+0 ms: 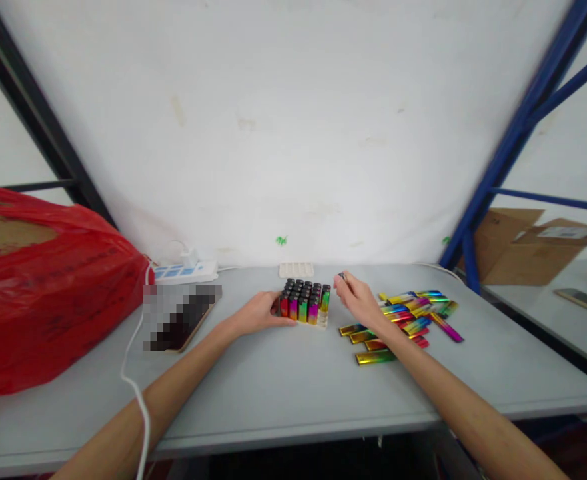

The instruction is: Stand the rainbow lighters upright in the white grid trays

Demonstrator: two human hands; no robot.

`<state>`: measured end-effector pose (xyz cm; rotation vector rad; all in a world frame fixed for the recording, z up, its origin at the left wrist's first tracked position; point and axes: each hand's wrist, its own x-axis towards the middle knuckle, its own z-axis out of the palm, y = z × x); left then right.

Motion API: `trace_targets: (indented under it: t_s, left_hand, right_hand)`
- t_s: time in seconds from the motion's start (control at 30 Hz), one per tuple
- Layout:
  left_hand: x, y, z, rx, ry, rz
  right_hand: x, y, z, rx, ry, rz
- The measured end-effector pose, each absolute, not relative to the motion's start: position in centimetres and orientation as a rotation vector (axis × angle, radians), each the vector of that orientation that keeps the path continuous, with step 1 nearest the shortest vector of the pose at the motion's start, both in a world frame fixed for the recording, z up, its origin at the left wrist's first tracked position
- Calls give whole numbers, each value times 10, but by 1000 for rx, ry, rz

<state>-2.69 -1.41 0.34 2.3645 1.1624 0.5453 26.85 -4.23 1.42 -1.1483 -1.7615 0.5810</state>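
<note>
A white tray (323, 323) stands on the grey table (283, 380), packed with several upright rainbow-coloured lighters (304, 301) with black tops. My left hand (260, 312) rests against the tray's left side, fingers curled round it. Just right of the tray my right hand (356, 297) is raised slightly, pinching a small dark-tipped item (342, 275) that looks like a lighter. Under and beside my right wrist lies a loose pile of rainbow lighters (413, 320).
A red plastic bag (48, 293) bulges at the left. A phone (180, 320), a white power strip (186, 271) with a cable and an empty white tray (296, 269) lie behind. A blue rack post (503, 160) and cardboard boxes (523, 250) stand to the right.
</note>
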Motion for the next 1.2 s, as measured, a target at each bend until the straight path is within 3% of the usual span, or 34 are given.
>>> trace_targets:
  t_s: [0.27, 0.63, 1.2]
  left_hand:
    - [-25, -18, 8, 2367, 1159, 532]
    - [-25, -18, 9, 2345, 1181, 501]
    - [-24, -19, 8, 2357, 1193, 519]
  right_hand:
    - [273, -54, 34, -1021, -2044, 239]
    - [274, -47, 17, -1004, -2177, 500]
    - [274, -46, 20, -1044, -2230, 394]
